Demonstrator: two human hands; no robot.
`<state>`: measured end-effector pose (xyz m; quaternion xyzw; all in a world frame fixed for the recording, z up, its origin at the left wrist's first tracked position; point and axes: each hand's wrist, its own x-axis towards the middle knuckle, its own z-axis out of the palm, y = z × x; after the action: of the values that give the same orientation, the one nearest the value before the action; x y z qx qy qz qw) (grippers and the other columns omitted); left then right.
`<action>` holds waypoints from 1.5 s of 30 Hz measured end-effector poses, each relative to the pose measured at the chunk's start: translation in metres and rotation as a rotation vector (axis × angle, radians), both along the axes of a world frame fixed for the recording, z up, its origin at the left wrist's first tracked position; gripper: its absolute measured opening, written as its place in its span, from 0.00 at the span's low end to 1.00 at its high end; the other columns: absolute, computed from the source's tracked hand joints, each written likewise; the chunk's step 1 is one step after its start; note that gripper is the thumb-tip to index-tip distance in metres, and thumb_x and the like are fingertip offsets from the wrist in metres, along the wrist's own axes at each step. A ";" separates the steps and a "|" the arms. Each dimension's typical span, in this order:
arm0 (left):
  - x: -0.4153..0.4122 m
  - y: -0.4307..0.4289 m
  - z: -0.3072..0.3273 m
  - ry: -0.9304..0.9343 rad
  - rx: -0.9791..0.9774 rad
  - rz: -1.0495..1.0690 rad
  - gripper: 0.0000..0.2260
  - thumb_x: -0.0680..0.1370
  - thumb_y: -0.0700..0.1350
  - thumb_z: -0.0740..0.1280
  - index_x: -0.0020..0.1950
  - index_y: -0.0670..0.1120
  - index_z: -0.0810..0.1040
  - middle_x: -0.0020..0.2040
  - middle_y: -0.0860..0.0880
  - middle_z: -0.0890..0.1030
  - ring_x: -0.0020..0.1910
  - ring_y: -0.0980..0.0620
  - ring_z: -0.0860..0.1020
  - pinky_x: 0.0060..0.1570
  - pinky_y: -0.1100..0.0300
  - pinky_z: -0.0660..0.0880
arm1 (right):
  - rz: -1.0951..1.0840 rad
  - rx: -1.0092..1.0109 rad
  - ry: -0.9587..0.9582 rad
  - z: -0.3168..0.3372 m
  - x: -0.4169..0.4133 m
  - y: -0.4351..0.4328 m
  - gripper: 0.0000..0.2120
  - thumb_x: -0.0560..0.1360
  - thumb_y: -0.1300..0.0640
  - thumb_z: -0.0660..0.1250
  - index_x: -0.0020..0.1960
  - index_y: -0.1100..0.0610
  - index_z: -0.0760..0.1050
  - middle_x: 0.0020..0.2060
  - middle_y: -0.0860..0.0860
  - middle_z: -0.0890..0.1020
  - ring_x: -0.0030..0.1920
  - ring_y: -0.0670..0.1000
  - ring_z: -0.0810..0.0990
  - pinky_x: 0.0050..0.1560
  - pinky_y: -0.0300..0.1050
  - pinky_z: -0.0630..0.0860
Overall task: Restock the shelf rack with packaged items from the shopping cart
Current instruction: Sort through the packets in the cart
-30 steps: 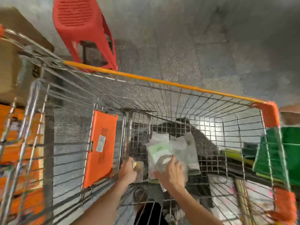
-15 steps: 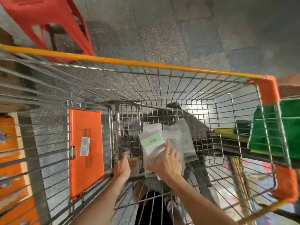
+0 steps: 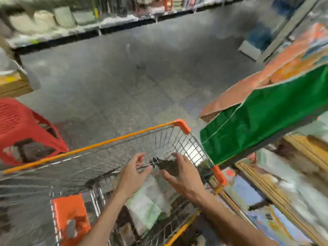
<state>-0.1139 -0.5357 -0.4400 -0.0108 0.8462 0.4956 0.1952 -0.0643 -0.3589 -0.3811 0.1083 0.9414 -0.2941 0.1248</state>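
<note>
Lifted off the packets (image 3: 145,206), the left hand (image 3: 132,174) and right hand (image 3: 184,176) now hover above the shopping cart (image 3: 106,143), fingers spread, loosely bent, holding nothing. Those pale, clear-wrapped packets lie heaped in the cart's basket below the forearms, too blurred to count.

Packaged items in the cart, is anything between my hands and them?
Nothing visible does. The left hand and right hand hover open over the shopping cart, and the packaged items lie uncovered below them inside it. The frame is blurred, though.
</note>
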 end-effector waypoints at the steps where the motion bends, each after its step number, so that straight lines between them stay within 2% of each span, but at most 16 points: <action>1: -0.005 0.021 0.024 0.071 0.010 -0.080 0.21 0.74 0.45 0.74 0.65 0.50 0.74 0.57 0.55 0.77 0.56 0.55 0.77 0.55 0.64 0.70 | -0.038 0.005 0.059 0.021 0.007 0.016 0.32 0.71 0.38 0.64 0.69 0.52 0.65 0.60 0.51 0.74 0.61 0.51 0.73 0.60 0.42 0.69; 3: -0.006 0.056 0.060 0.156 0.001 -0.202 0.21 0.74 0.48 0.73 0.65 0.54 0.73 0.57 0.57 0.75 0.58 0.58 0.74 0.58 0.61 0.70 | -0.115 0.031 0.156 0.052 0.026 0.045 0.30 0.70 0.37 0.63 0.67 0.52 0.68 0.58 0.50 0.76 0.59 0.49 0.74 0.58 0.37 0.68; 6: -0.012 0.119 0.109 0.316 0.015 -0.378 0.21 0.72 0.57 0.69 0.64 0.59 0.72 0.59 0.60 0.74 0.60 0.57 0.74 0.62 0.56 0.70 | -0.294 0.032 0.261 0.103 0.055 0.099 0.24 0.73 0.43 0.68 0.66 0.48 0.68 0.52 0.43 0.75 0.50 0.43 0.74 0.47 0.26 0.66; 10: 0.004 0.219 0.181 0.551 0.075 -0.625 0.19 0.76 0.52 0.70 0.66 0.55 0.72 0.60 0.61 0.73 0.59 0.61 0.72 0.59 0.67 0.66 | -0.539 0.086 0.408 0.166 0.106 0.179 0.16 0.72 0.42 0.69 0.57 0.43 0.70 0.42 0.41 0.77 0.38 0.38 0.74 0.42 0.34 0.72; 17: 0.054 0.389 0.290 0.820 0.177 -0.879 0.20 0.77 0.50 0.69 0.67 0.50 0.72 0.61 0.54 0.76 0.62 0.55 0.73 0.61 0.65 0.66 | -0.787 0.266 0.638 0.255 0.181 0.312 0.15 0.73 0.46 0.69 0.58 0.49 0.72 0.44 0.46 0.78 0.42 0.42 0.76 0.44 0.39 0.71; 21: 0.052 0.453 0.343 0.880 0.189 -0.836 0.16 0.77 0.49 0.69 0.64 0.49 0.74 0.58 0.50 0.79 0.58 0.52 0.77 0.61 0.55 0.72 | -0.832 0.384 0.653 0.298 0.186 0.371 0.17 0.75 0.45 0.67 0.60 0.52 0.71 0.47 0.45 0.75 0.50 0.48 0.75 0.48 0.42 0.68; 24: 0.045 0.493 0.373 0.914 0.159 -0.776 0.18 0.77 0.49 0.69 0.66 0.47 0.73 0.58 0.48 0.80 0.56 0.49 0.78 0.59 0.49 0.75 | -0.847 0.418 0.661 0.321 0.182 0.412 0.19 0.77 0.46 0.64 0.63 0.55 0.71 0.53 0.50 0.78 0.56 0.51 0.75 0.53 0.46 0.71; 27: 0.043 0.529 0.396 1.018 0.048 -0.732 0.18 0.78 0.51 0.67 0.66 0.47 0.73 0.57 0.48 0.79 0.56 0.49 0.77 0.55 0.55 0.74 | -0.868 0.531 0.616 0.335 0.171 0.455 0.20 0.78 0.44 0.63 0.62 0.56 0.72 0.56 0.53 0.80 0.59 0.55 0.74 0.57 0.52 0.73; 29: 0.040 0.545 0.404 1.078 -0.063 -0.727 0.19 0.78 0.52 0.66 0.67 0.47 0.71 0.60 0.47 0.78 0.60 0.47 0.75 0.57 0.52 0.72 | -0.889 0.603 0.505 0.339 0.163 0.474 0.21 0.76 0.40 0.63 0.58 0.57 0.74 0.54 0.54 0.81 0.60 0.57 0.74 0.58 0.53 0.73; 31: 0.037 0.560 0.409 1.105 -0.194 -0.739 0.22 0.78 0.54 0.65 0.69 0.46 0.69 0.65 0.45 0.75 0.65 0.45 0.70 0.61 0.49 0.70 | -0.895 0.615 0.379 0.343 0.157 0.493 0.23 0.74 0.35 0.63 0.48 0.57 0.75 0.50 0.54 0.81 0.59 0.59 0.74 0.56 0.53 0.73; 34: 0.031 0.571 0.415 1.093 -0.360 -0.795 0.29 0.77 0.58 0.65 0.74 0.47 0.64 0.70 0.45 0.71 0.70 0.43 0.65 0.66 0.46 0.67 | -0.878 0.574 0.240 0.351 0.147 0.505 0.29 0.69 0.28 0.63 0.33 0.55 0.66 0.42 0.53 0.79 0.53 0.58 0.78 0.54 0.53 0.75; 37: 0.029 0.580 0.420 1.083 -0.417 -0.813 0.31 0.76 0.58 0.68 0.74 0.48 0.63 0.69 0.46 0.72 0.69 0.44 0.65 0.65 0.46 0.68 | -0.841 0.532 0.131 0.362 0.135 0.511 0.31 0.65 0.26 0.66 0.35 0.55 0.65 0.44 0.52 0.77 0.53 0.58 0.77 0.57 0.54 0.74; 40: 0.032 0.590 0.421 1.107 -0.429 -0.810 0.29 0.74 0.54 0.71 0.71 0.48 0.67 0.66 0.46 0.74 0.67 0.44 0.67 0.63 0.48 0.69 | -0.807 0.446 0.029 0.368 0.127 0.523 0.34 0.63 0.28 0.69 0.50 0.57 0.74 0.52 0.53 0.78 0.56 0.59 0.76 0.59 0.55 0.74; 42: 0.034 0.592 0.418 1.158 -0.425 -0.785 0.26 0.74 0.52 0.72 0.69 0.48 0.70 0.64 0.46 0.74 0.63 0.45 0.69 0.61 0.51 0.69 | -0.796 0.413 0.001 0.366 0.123 0.529 0.36 0.62 0.30 0.71 0.56 0.58 0.75 0.58 0.54 0.78 0.57 0.59 0.76 0.59 0.55 0.74; 43: 0.034 0.594 0.416 1.191 -0.412 -0.771 0.23 0.74 0.50 0.72 0.67 0.47 0.72 0.62 0.46 0.74 0.61 0.45 0.69 0.59 0.52 0.69 | -0.793 0.412 0.009 0.365 0.122 0.530 0.36 0.62 0.31 0.71 0.56 0.58 0.75 0.59 0.55 0.78 0.58 0.60 0.76 0.59 0.54 0.74; 45: 0.034 0.594 0.413 1.219 -0.341 -0.755 0.18 0.75 0.47 0.72 0.63 0.47 0.75 0.59 0.46 0.73 0.56 0.47 0.70 0.54 0.55 0.69 | -0.799 0.430 0.069 0.363 0.123 0.531 0.31 0.63 0.32 0.72 0.48 0.59 0.73 0.61 0.57 0.77 0.56 0.59 0.75 0.57 0.52 0.73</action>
<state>-0.0799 0.0587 -0.0273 0.5283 0.8161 0.1741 -0.1570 0.0589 0.1718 -0.0183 0.4769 0.8689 -0.1203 -0.0554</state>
